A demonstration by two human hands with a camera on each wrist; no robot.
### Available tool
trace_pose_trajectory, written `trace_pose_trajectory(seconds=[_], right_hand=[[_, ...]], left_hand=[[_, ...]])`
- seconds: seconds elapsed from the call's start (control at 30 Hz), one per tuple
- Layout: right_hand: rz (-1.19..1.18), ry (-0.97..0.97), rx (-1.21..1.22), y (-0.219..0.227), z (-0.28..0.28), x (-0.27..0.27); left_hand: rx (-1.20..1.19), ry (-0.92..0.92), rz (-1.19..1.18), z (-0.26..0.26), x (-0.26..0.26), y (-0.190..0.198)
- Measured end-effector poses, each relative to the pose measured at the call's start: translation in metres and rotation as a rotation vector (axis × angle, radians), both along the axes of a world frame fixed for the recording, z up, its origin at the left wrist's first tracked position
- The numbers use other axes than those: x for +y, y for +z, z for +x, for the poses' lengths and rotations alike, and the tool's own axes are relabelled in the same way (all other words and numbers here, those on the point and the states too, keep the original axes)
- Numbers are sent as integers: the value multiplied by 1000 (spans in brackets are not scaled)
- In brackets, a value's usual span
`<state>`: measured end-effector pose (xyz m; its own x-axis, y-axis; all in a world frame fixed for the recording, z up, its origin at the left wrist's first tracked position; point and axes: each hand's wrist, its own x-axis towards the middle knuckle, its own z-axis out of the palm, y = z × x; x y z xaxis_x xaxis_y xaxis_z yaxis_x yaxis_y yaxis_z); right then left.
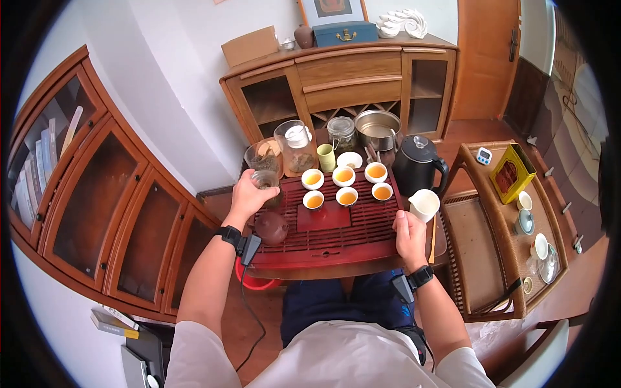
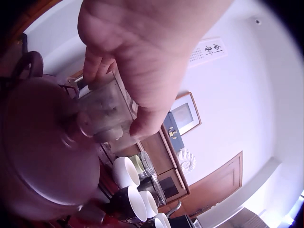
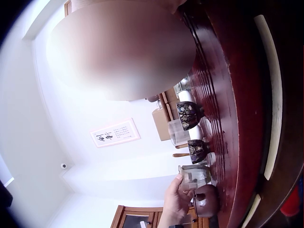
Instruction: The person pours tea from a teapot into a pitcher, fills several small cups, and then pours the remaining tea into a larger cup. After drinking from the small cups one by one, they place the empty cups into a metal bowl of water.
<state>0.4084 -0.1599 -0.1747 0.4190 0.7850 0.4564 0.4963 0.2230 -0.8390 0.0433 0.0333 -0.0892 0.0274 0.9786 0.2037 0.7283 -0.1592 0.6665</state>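
My left hand (image 1: 251, 199) grips a clear glass vessel (image 1: 264, 180) over the left end of the red slatted tea tray (image 1: 372, 240); the left wrist view shows its fingers and thumb around the glass (image 2: 107, 109). Just below, a brown clay teapot (image 1: 271, 229) sits on the tray. At the tray's right edge my right hand (image 1: 410, 238) is curled, thumb up, at the near side of a white pitcher (image 1: 425, 204), seemingly holding its handle, which is hidden. Several small cups (image 1: 347, 196) of amber tea stand in two rows on the tray. A blurred shape covers much of the right wrist view.
Behind the tray are glass jars (image 1: 341, 134), a green cup (image 1: 326, 157), a steel pot (image 1: 378, 129) and a black kettle (image 1: 417, 160). To the right, a wicker cart (image 1: 471, 226) carries a yellow tin (image 1: 512, 173) and cups. A wooden stick (image 1: 433, 241) lies right of my right hand.
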Motion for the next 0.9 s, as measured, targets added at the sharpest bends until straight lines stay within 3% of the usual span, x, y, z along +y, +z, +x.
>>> trace_pose_trajectory(seconds=[0.07, 0.13, 0.3, 0.37, 0.5, 0.6, 0.63, 0.7, 0.9], right_hand=[[-6, 4, 3, 4, -2, -2], [-11, 6, 9, 5, -3, -2], [-6, 8, 8, 4, -1, -1], [-12, 8, 8, 6, -2, -2], [-4, 7, 0, 4, -1, -2], [-19, -1, 2, 4, -1, -2], [-16, 0, 0, 4, -2, -1], [-17, -3, -3, 5, -1, -2], [-19, -4, -12, 4, -2, -1]], left_hand=[[-22, 13, 6, -4, 5, -4], [-282, -74, -52, -12, 17, -14], [-494, -90, -231, -9, 1, 20], [-482, -67, -274, -7, -7, 32], [-441, -74, -245, -15, 4, 13], [-167, -190, -130, -15, 2, 6], [-168, -189, -127, -14, 1, 6], [92, -140, -71, -5, -11, 16], [39, -138, 0, -14, -7, -2]])
